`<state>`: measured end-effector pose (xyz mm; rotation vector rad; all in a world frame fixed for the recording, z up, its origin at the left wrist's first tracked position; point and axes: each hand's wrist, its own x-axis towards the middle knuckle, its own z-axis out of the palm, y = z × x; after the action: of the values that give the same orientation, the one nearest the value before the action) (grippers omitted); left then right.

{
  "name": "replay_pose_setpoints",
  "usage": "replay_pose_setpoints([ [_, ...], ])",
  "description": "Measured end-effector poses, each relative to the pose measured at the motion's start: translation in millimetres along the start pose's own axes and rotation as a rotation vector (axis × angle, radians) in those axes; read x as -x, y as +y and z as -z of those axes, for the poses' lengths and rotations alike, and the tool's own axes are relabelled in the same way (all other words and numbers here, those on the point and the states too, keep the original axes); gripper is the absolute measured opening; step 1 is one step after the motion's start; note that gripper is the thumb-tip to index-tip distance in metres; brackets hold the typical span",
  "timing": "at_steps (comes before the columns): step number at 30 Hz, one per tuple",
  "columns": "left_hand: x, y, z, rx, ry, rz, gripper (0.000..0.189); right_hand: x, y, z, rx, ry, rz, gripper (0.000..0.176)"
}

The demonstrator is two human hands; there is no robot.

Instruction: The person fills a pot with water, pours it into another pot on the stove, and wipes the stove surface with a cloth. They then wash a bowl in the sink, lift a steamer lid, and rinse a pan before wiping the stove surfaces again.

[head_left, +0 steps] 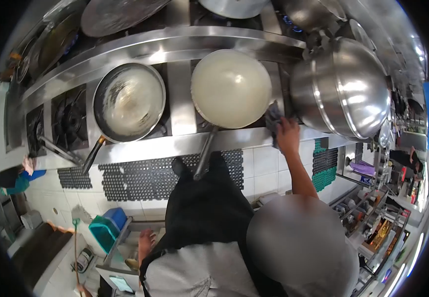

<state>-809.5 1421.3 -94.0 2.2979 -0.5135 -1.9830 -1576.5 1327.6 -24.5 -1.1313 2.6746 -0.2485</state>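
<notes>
My right hand [287, 136] grips a dark grey cloth [274, 121] at the stove's front edge, to the right of a large pan [231, 89]. This pan is coated with something pale and smooth, and its handle points toward my body. My left hand [146, 241] hangs low beside my apron, fingers loosely bent and apart, with nothing visible in it. To the left on the stove sits a dark-rimmed frying pan [129, 101] with a pale, streaked inside.
Large shiny steel bowls [348, 89] stand at the right of the stove [182, 104]. Other pans line the back. Rubber mats [135, 180] cover part of the floor. A co-worker's hand [28, 165] shows at the left edge. A blurred round shape [296, 245] hides the lower right.
</notes>
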Motion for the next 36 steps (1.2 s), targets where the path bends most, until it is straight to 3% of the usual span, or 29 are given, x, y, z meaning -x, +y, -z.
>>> replay_pose_setpoints([
  [2, 1.9, -5.5, 14.9, -0.066, 0.002, 0.005, 0.043, 14.1, 10.7, -36.7, 0.037, 0.137, 0.007, 0.047],
  [5, -1.0, -11.7, 45.9, -0.040, 0.019, -0.054, 0.043, 61.0, -35.8, -86.0, 0.100, 0.323, 0.012, 0.050],
  [12, 11.4, 5.7, 102.1, -0.039, 0.122, -0.071, 0.047, 157.2, -187.6, -143.6, -0.012, 0.100, 0.467, 0.052],
  [16, 9.2, 4.9, 113.2, -0.036, 0.155, -0.073, 0.053, 179.7, -276.0, -151.8, -0.297, 0.076, 0.645, 0.044],
  [17, 22.4, 18.5, 101.7, -0.058, 0.172, -0.076, 0.053, 180.9, -290.2, -155.1, -0.324, 0.157, 0.696, 0.038],
  [20, 37.4, 26.2, 90.0, -0.136, 0.140, -0.132, 0.053, 185.4, -311.9, -171.5, -0.518, 0.046, 0.694, 0.032],
  [21, 34.6, 27.3, 91.7, -0.173, 0.094, -0.158, 0.054, 187.5, -322.3, -167.4, -0.558, 0.134, 0.690, 0.028],
  [24, 17.5, 32.7, 96.7, -0.297, 0.012, -0.141, 0.049, 193.7, -342.5, -121.0, -0.627, 0.135, 0.716, 0.029],
  [25, 20.1, 45.1, 95.6, -0.509, 0.051, -0.181, 0.046, 195.4, -351.2, -96.7, -0.641, 0.151, 0.712, 0.029],
  [30, -70.7, 53.6, 189.1, -0.420, -0.240, -0.177, 0.040, 193.7, -376.1, -47.6, -0.651, 0.446, 0.555, 0.033],
  [32, -94.3, 66.5, 225.7, -0.543, -0.171, -0.285, 0.038, 197.5, -377.9, -54.9, -0.641, 0.536, 0.417, 0.034],
  [33, -89.4, 79.6, 242.3, -0.617, -0.078, -0.432, 0.036, 201.5, -375.0, -69.2, -0.609, 0.480, 0.326, 0.038],
  [35, -76.2, 105.9, 270.8, -0.477, 0.049, -0.465, 0.036, 215.3, -378.5, -95.3, -0.336, 0.371, 0.215, 0.043],
  [36, -72.6, 119.8, 280.7, -0.266, 0.084, -0.348, 0.036, 219.7, -379.3, -107.2, -0.204, 0.317, 0.158, 0.046],
])
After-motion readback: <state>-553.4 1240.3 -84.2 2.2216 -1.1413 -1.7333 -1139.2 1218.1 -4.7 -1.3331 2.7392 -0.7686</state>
